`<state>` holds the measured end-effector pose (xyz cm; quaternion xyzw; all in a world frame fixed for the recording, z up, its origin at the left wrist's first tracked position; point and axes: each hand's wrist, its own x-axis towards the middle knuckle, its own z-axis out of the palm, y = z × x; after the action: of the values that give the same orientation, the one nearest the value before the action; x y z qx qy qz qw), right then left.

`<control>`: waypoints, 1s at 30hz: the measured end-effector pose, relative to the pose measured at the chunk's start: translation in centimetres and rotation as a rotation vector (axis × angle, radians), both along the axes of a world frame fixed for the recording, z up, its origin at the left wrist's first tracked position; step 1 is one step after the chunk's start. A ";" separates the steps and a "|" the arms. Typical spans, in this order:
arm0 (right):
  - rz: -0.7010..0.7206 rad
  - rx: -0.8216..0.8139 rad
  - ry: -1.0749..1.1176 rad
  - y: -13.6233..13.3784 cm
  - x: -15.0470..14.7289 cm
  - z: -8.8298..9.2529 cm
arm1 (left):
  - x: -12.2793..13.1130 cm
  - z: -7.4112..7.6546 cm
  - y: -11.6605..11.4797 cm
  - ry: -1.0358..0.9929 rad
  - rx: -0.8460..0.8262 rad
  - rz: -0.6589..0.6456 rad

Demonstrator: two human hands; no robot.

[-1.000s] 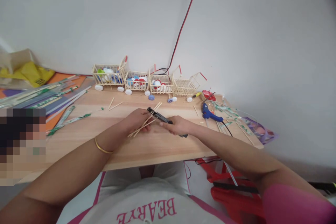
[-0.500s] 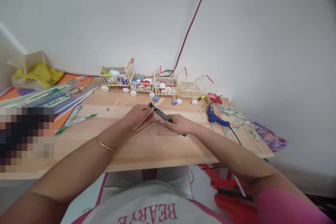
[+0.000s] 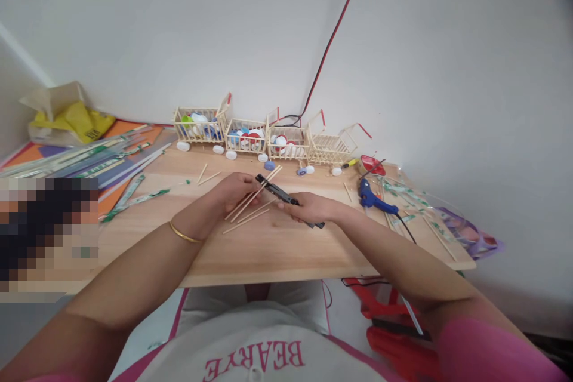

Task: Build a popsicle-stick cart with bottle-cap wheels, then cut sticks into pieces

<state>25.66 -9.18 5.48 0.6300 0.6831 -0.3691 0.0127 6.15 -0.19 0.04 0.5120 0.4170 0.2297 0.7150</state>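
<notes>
My left hand (image 3: 239,190) is closed around thin wooden sticks (image 3: 248,204), which lean up and to the right across the jaws of a black plier-like tool (image 3: 281,191). Fingers of my right hand (image 3: 308,208) wrap the tool's handles, whose ends show past my palm. The jaws are at the sticks beside my left fingertips; whether they bite on them is too small to tell. Below, loose cut sticks (image 3: 246,221) lie on the wooden table (image 3: 286,256).
Along the wall stand several stick-built toy carts (image 3: 245,138), some filled with bottle caps. To the right lie a blue glue gun (image 3: 376,198), a red bowl (image 3: 372,165) and wrappers (image 3: 405,194). Packaged sticks (image 3: 96,164) and a yellow bag (image 3: 76,122) are at left.
My view has shifted slightly, so the scene sits a little further right. Both hands keep their holds; the sticks between hand and tool show at a slightly different angle.
</notes>
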 end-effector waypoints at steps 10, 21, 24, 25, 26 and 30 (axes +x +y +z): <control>-0.005 -0.108 -0.055 0.5 -0.4 0.5 | -0.2 -0.2 -0.5 0.136 0.196 -0.084; -0.001 -0.139 -0.061 0.7 -0.4 0.5 | -0.5 0.8 -0.2 0.286 0.625 -0.118; 0.008 -0.150 -0.053 0.8 -0.3 0.2 | -0.6 0.8 -0.2 0.297 0.675 -0.147; 0.014 -0.146 -0.039 0.8 -0.2 0.0 | -0.7 0.7 -0.3 0.302 0.686 -0.153; 0.019 -0.141 -0.023 0.9 0.0 -0.3 | -0.7 0.7 -0.3 0.308 0.696 -0.155; 0.024 -0.161 0.029 1.2 0.6 -1.2 | -0.6 0.5 -0.3 0.334 0.734 -0.134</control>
<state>26.29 -8.02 4.33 0.6135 0.6587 -0.4316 0.0577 5.56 -0.50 0.56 0.7894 0.3835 0.2298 0.4207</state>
